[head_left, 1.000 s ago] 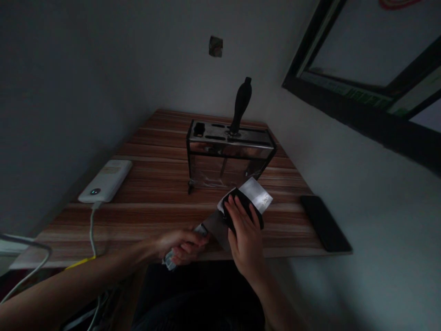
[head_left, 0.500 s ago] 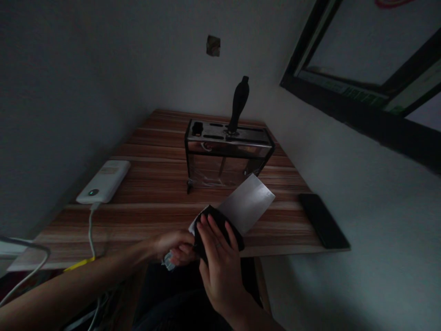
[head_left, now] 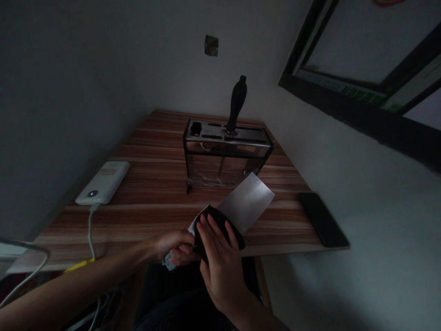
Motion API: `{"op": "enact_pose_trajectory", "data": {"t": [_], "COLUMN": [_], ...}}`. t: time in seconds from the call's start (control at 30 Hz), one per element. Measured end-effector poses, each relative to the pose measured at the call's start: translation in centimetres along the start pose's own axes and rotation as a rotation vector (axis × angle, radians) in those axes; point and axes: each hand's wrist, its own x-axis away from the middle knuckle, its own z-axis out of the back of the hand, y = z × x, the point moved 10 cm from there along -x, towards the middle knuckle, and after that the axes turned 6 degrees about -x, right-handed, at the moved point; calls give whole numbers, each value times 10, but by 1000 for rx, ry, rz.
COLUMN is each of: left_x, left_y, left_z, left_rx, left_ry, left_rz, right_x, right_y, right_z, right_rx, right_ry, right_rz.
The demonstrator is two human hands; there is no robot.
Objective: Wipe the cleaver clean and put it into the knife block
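My left hand (head_left: 175, 248) is closed round the pale handle of a wide cleaver, at the near edge of the wooden table (head_left: 155, 202). The cleaver's blade (head_left: 250, 202) points up and to the right over the table. My right hand (head_left: 220, 262) presses a dark cloth (head_left: 215, 225) against the blade's heel, fingers curled over it. Behind stands a clear knife block (head_left: 225, 158) with a metal slotted top; one black-handled knife (head_left: 236, 103) sticks up out of it.
A white power bank (head_left: 103, 181) with a cable lies at the table's left. A black phone (head_left: 322, 218) lies flat at the right, near the wall. A dark-framed window (head_left: 361, 69) is on the right wall.
My right hand slid the cloth down the blade from near the tip to the heel, baring the blade. In the last half second nothing moved much.
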Motion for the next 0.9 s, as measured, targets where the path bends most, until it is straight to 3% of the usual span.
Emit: {"op": "enact_pose_trajectory", "data": {"t": [0.4,0.9], "left_x": [0,3], "left_y": [10,12], "left_z": [-5,-8], "left_rx": [46,158], "left_ry": [5,10], "left_rz": [-55,-61], "right_x": [-6,-21], "right_y": [12,58], "right_z": [14,53], "right_rx": [43,107], "right_ry": [5,121], "right_rz": [13,-51]}}
